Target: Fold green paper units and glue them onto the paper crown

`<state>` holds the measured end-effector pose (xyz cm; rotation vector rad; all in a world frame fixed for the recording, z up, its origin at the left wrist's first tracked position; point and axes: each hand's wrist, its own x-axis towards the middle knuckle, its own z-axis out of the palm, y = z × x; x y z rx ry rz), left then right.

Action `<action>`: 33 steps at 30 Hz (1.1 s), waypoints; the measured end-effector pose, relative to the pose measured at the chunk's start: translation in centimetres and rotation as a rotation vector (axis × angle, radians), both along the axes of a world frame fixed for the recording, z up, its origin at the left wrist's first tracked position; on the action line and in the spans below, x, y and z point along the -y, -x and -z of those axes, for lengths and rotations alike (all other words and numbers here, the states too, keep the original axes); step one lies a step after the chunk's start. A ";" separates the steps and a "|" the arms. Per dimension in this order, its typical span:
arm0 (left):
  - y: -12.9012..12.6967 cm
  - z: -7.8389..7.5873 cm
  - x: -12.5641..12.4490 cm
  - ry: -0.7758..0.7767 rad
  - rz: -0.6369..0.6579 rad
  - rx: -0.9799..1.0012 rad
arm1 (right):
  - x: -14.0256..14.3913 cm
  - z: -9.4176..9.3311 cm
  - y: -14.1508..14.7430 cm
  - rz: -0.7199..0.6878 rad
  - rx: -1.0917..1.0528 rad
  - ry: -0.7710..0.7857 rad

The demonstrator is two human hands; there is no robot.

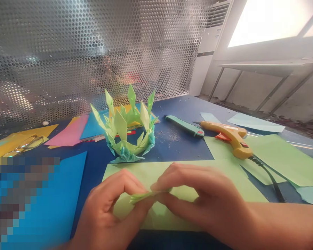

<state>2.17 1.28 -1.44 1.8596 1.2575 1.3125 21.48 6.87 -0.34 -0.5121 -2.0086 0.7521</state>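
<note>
Both hands meet low in the middle of the view, above a light green paper sheet (219, 173) lying on the dark blue desk (177, 142). The left hand (112, 208) and the right hand (200, 198) are each closed in a pinch on a small folded strip of light green paper (146, 196), held between thumbs and fingertips just over the sheet.

Beyond the hands stands a spiky crown-shaped model of folded green and teal paper (127, 128), upright on the desk. To its right lie a teal utility knife (185, 126) and a yellow and orange hot glue gun (231, 137), the gun resting on another green sheet with its black cord (268, 177) trailing toward the near edge. To the left lie a pink paper sheet (70, 132), yellow paper sheets (23, 137) with a pair of scissors (23, 146) on them, and a large bright blue sheet (70, 194). A perforated metal screen (94, 52) rises behind the desk. No writing or brand can be read on any item.
</note>
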 end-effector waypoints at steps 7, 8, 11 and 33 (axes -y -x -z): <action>-0.8 -0.4 -0.1 0.333 -0.103 0.180 | 0.1 0.3 0.3 0.089 -0.085 0.118; -0.8 -0.4 -0.1 0.363 -0.110 0.189 | 0.0 0.3 0.3 0.072 -0.072 0.097; -1.0 -0.6 -0.1 0.455 -0.126 0.265 | -0.2 0.2 0.2 -0.005 -0.059 0.014; 0.2 -0.5 -0.9 0.735 0.126 0.505 | -0.8 0.5 -0.4 0.001 -0.005 -0.253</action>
